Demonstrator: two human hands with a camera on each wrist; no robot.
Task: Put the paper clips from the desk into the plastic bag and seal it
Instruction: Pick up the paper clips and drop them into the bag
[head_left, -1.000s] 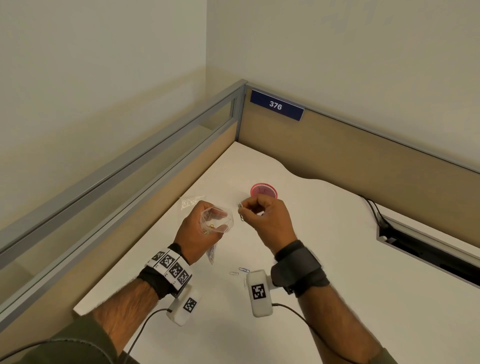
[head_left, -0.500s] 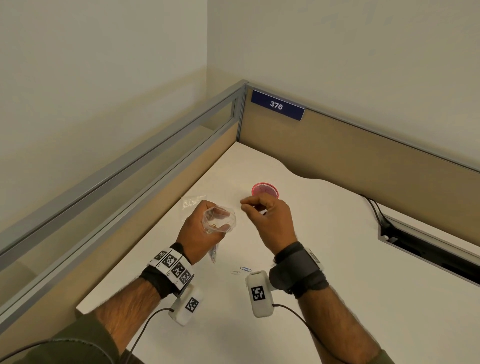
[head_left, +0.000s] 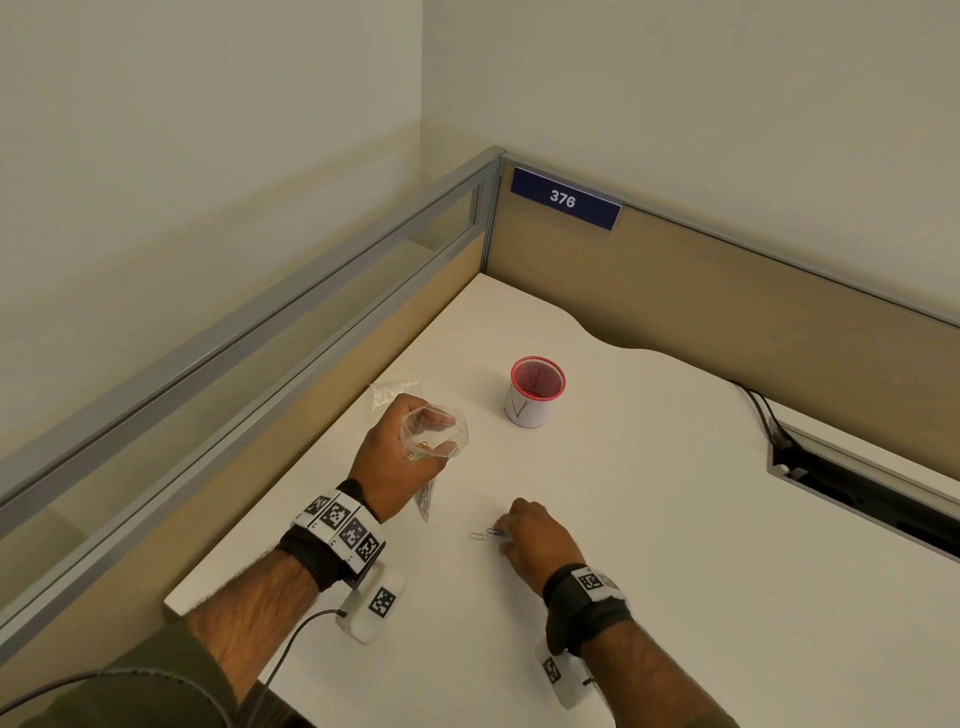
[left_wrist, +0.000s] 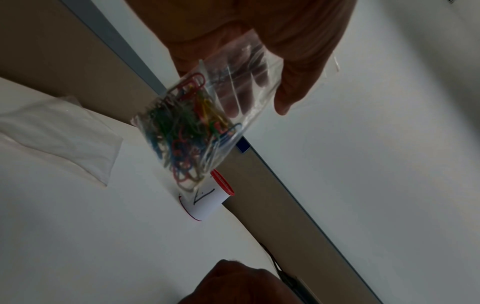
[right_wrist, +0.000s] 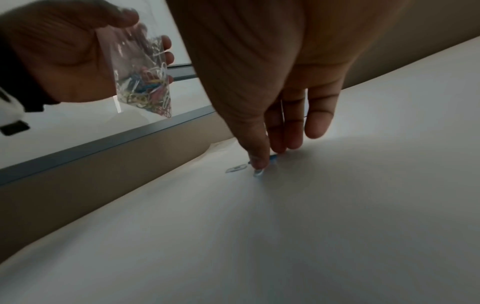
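Observation:
My left hand (head_left: 400, 457) holds a small clear plastic bag (head_left: 436, 431) above the white desk (head_left: 675, 545), its mouth spread open and facing up. Several coloured paper clips (left_wrist: 187, 131) fill the bag's lower end; the bag (right_wrist: 142, 82) also shows in the right wrist view. My right hand (head_left: 506, 535) is down on the desk near the front. Its thumb and fingertips (right_wrist: 257, 162) pinch a blue paper clip (right_wrist: 273, 157) that lies on the surface. A silver paper clip (head_left: 476, 535) lies just left of the blue one, untouched.
A red-rimmed cup (head_left: 532, 400) wrapped in white paper stands behind the hands. Another clear bag (head_left: 392, 392) lies flat by the left partition (head_left: 311, 332). A cable slot (head_left: 857, 483) with black cords opens at the right. Partition walls close the corner.
My right hand has left the bag's mouth and dropped toward me onto the desk, reaching the blue clip. The left hand still holds the open bag in about the same place.

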